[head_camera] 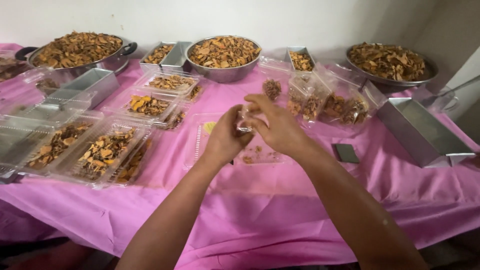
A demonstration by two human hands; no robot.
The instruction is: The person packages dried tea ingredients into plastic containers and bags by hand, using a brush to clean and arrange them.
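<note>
Both hands meet mid-frame: left hand (226, 137) and right hand (277, 127) have fingers curled, pinching a small clear plastic bag (244, 121) between them, held above a clear tray (220, 145) on the pink worktop (260, 200). Filled trays of dried chips (102, 150) sit off left.

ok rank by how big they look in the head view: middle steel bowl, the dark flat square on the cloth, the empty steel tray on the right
1. Steel tray, though it sits nearer the camera than the bowl, so unsure.
2. Steel bowl.
3. Dark square, clearly smallest.
</note>
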